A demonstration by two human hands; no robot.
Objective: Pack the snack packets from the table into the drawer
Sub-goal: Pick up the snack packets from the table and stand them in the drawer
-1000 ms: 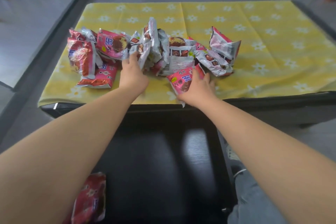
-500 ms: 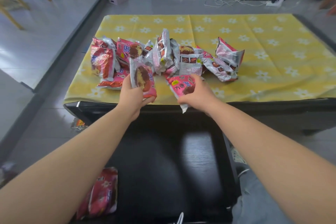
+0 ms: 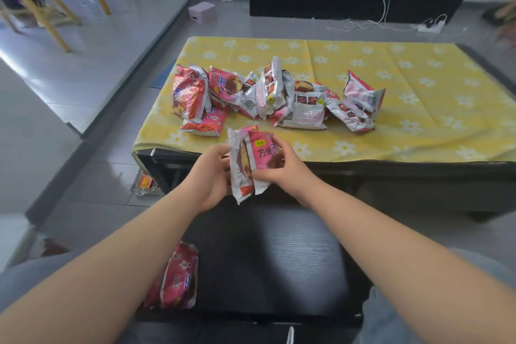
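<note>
While your left hand and right hand squeeze two packets together upright between them, fingers of both curled round the wrappers, the pair sits in the air just off the front edge of the table, above the open drawer. You've got the pile heaped on the yellow cloth toward the table's front left, some on edge, some flat. Down in the drawer's left corner are the stowed packs, leaning up and partly hidden behind your left arm.
</note>
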